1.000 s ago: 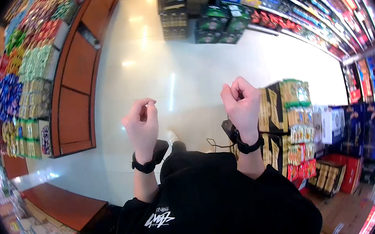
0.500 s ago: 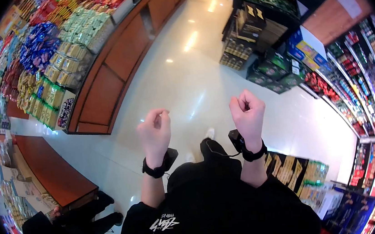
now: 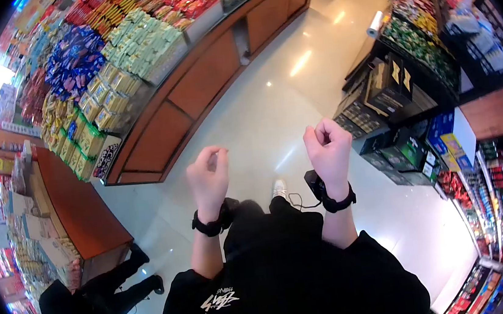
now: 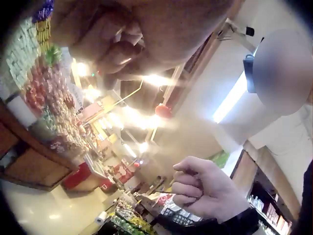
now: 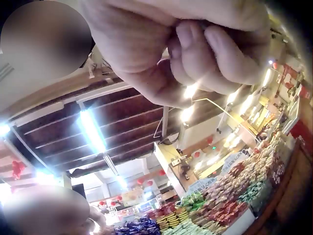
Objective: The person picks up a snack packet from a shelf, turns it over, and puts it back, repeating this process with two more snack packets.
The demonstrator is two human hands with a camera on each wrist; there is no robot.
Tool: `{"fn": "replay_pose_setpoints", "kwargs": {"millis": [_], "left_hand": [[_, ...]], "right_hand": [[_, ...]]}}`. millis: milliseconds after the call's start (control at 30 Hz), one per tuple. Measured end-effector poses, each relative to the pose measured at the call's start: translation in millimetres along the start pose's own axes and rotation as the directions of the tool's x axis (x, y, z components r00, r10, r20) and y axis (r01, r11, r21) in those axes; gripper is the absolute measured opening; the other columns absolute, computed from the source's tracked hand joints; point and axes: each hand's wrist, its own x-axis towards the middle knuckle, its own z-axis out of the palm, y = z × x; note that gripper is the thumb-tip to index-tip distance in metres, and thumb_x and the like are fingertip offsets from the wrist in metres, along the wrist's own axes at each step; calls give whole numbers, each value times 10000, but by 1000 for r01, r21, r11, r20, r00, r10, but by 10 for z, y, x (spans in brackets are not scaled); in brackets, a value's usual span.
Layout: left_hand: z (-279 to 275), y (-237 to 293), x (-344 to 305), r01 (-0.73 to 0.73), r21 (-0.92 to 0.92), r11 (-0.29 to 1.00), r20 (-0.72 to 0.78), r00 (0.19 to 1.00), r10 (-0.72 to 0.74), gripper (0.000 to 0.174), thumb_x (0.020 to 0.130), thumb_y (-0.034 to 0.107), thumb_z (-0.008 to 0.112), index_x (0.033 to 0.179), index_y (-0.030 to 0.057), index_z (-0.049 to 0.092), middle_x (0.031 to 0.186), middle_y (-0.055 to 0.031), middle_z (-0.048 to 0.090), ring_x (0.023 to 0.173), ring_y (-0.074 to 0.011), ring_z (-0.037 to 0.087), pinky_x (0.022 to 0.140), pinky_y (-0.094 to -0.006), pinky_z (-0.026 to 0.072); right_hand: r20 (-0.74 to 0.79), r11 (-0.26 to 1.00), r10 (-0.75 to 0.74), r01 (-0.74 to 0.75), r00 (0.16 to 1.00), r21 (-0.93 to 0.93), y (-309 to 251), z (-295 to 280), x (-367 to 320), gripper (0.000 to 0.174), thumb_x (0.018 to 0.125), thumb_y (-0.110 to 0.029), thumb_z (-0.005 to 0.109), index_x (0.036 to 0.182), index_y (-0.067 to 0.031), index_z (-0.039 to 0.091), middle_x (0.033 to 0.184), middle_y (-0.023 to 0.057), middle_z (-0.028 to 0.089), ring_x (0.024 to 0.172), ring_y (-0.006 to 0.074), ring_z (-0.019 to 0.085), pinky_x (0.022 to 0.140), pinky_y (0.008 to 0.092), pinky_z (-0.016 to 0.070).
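Both hands are held up in front of the black shirt, apart from each other and with nothing in them. My left hand (image 3: 209, 177) has its fingers curled in toward the palm. At about the same height, my right hand (image 3: 331, 148) is curled into a fist. The right wrist view shows the fingers (image 5: 215, 54) of that hand folded against the palm. Across the left wrist view, the right fist (image 4: 210, 188) also appears, lower down. Each wrist wears a black strap with a small camera (image 3: 228, 211).
A curved wooden counter (image 3: 182, 112) piled with packaged snacks (image 3: 145, 45) runs ahead on the left. Black display bins and stacked boxes (image 3: 407, 153) stand right, before filled shelves (image 3: 500, 192). A person in black (image 3: 89, 303) is by a brown counter (image 3: 79, 206) lower left. Shiny floor (image 3: 248, 120) lies between.
The head view has turned left, so the snack counter and boxes shift rightward and the person in black comes into view. The stacked packs at right have left view. Both hands keep their curled pose.
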Motion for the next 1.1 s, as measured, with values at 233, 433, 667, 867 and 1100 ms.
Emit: {"fn": "replay_pose_setpoints", "kwargs": {"millis": [233,433,667,867,1100], "left_hand": [[170,-164,950,49,-37,998,-92,994,-52,107,887,67,595,842,-20,638,601,11,573,567,-27,479,507,-205,347],[280,-576,2005,80,-95,992,-131,987,-92,125,880,85,590,836,-19,643,606,-23,592,561,-42,500,515,-217,368],[225,-793,3477,130,-71,989,-113,984,-138,106,875,77,591,849,-14,639,629,8,579,571,-17,458,515,-200,346],[347,-1219,4559,198,33,980,-53,979,-196,168,873,128,591,869,-30,647,621,-5,599,553,-49,481,514,-228,369],[727,-1724,5568,395,57,917,1,918,-395,202,882,181,590,907,-5,663,670,-68,637,574,-123,561,551,-278,431]], "right_hand": [[132,999,-16,10,991,43,173,508,1074,345,784,15,611,591,-41,330,491,-22,286,487,45,264,430,256,209],[186,998,-64,61,980,20,419,1261,1981,362,794,4,624,591,-42,327,501,-25,277,492,43,268,435,255,212],[248,1000,-13,18,969,-18,367,2217,3106,365,817,20,611,597,-52,329,519,-55,304,510,25,288,441,238,217],[243,999,-35,40,969,-19,396,2767,3877,367,824,21,613,596,-53,335,524,-57,313,511,20,293,443,230,221],[255,1000,-13,8,967,20,821,3231,4810,362,822,6,627,594,-49,351,517,-45,329,503,28,295,441,236,230]]}}
